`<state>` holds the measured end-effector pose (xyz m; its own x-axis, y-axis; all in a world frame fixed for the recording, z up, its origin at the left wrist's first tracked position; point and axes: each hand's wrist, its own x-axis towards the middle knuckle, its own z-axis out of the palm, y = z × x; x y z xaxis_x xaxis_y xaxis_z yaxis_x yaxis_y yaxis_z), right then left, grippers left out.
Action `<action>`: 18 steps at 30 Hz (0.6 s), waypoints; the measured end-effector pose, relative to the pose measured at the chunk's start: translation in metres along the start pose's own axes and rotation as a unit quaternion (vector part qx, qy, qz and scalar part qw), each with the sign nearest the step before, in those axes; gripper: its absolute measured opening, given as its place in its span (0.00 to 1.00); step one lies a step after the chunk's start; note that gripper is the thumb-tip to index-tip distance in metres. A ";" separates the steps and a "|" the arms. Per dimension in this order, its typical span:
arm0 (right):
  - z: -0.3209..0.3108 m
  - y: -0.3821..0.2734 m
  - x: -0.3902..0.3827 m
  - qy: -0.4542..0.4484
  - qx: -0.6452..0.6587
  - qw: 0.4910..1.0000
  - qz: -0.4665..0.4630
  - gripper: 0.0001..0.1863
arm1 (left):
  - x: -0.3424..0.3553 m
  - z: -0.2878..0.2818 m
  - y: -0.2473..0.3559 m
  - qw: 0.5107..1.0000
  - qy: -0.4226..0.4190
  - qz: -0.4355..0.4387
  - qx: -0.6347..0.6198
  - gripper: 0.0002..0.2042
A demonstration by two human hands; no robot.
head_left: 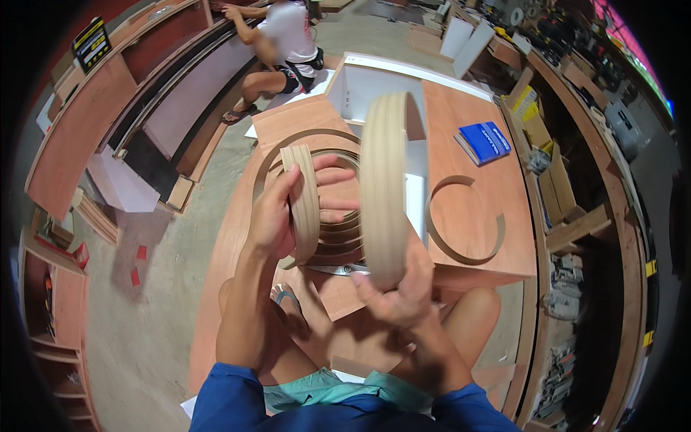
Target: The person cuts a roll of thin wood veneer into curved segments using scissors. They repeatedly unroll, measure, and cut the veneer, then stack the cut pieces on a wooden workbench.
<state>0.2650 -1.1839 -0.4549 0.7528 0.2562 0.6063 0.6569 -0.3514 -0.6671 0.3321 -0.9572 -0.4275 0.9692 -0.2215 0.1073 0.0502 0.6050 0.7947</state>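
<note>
Far left: small red flat scraps point(135, 276) lie on the grey concrete floor point(169, 302); further in, a co-worker in a white shirt point(288, 32) crouches by the upper edge. Left hand point(277, 205): cradles a pale, wood-grain curved strip point(307, 212) between thumb and spread fingers, a loose hold. Behind these fingers, thin brown coiled turns point(335, 250) nest over the reddish-brown plywood. Right hand point(407, 288), blurred: gripped round the bottom of a wide, pale wood-grain loop point(384, 187) standing on edge, apart from the left hand. Whether strip, turns and loop are one length: cannot tell. Right of it, a thin brown open ring point(502, 234) and a flat blue box point(484, 142) rest on plywood. Risks, judged: the springy-looking loop could uncoil if the right grip slackens; uneven pull could kink it; turns could snag on the spread fingers.
</note>
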 end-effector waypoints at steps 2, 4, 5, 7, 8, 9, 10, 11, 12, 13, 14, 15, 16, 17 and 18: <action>0.025 -0.011 -0.013 -0.020 0.023 0.999 -0.022 0.22 | 0.004 0.011 0.004 0.996 0.009 0.028 -0.089 0.31; 0.048 -0.019 -0.028 -0.041 0.034 0.999 -0.011 0.21 | 0.003 0.002 0.010 0.991 -0.025 0.049 -0.118 0.31; 0.059 -0.019 -0.038 -0.051 0.032 0.998 0.001 0.20 | 0.002 -0.006 0.015 0.987 -0.036 0.061 -0.144 0.32; 0.071 -0.023 -0.057 -0.097 0.042 0.993 0.048 0.19 | -0.006 -0.018 0.026 0.983 -0.005 0.078 -0.166 0.31; 0.072 -0.023 -0.066 -0.130 0.046 0.987 0.086 0.19 | -0.006 -0.023 0.027 0.979 0.005 0.088 -0.183 0.31; 0.073 -0.023 -0.076 -0.163 0.050 0.977 0.124 0.19 | -0.005 -0.029 0.028 0.975 0.014 0.099 -0.201 0.31; 0.075 -0.021 -0.087 -0.191 0.055 0.967 0.160 0.23 | -0.005 -0.034 0.031 0.970 0.022 0.110 -0.217 0.30; 0.077 -0.020 -0.097 -0.225 0.047 0.956 0.184 0.23 | -0.009 -0.039 0.035 0.970 0.025 0.122 -0.211 0.30; 0.079 -0.019 -0.107 -0.258 0.037 0.943 0.208 0.24 | -0.013 -0.045 0.040 0.969 0.027 0.134 -0.205 0.30; 0.080 -0.017 -0.117 -0.291 0.025 0.928 0.234 0.25 | -0.016 -0.048 0.041 0.969 0.029 0.145 -0.200 0.30; 0.081 -0.014 -0.124 -0.312 0.019 0.918 0.243 0.25 | -0.020 -0.051 0.043 0.969 0.028 0.150 -0.194 0.30; 0.083 -0.012 -0.130 -0.333 0.012 0.908 0.253 0.26 | -0.023 -0.052 0.044 0.969 0.028 0.156 -0.187 0.29; 0.083 -0.010 -0.137 -0.352 0.004 0.898 0.265 0.26 | -0.025 -0.052 0.043 0.970 0.025 0.159 -0.182 0.29; 0.084 -0.009 -0.146 -0.354 -0.002 0.899 0.259 0.26 | -0.027 -0.053 0.044 0.971 0.029 0.167 -0.170 0.29; 0.084 -0.007 -0.154 -0.356 -0.008 0.900 0.252 0.27 | -0.030 -0.055 0.044 0.971 0.034 0.174 -0.158 0.29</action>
<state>0.1475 -1.1451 -0.5801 0.7950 0.5700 -0.2073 0.2273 -0.5969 -0.7695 0.3185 -0.8823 -0.4286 0.9538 0.0834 0.2885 -0.2225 0.8415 0.4923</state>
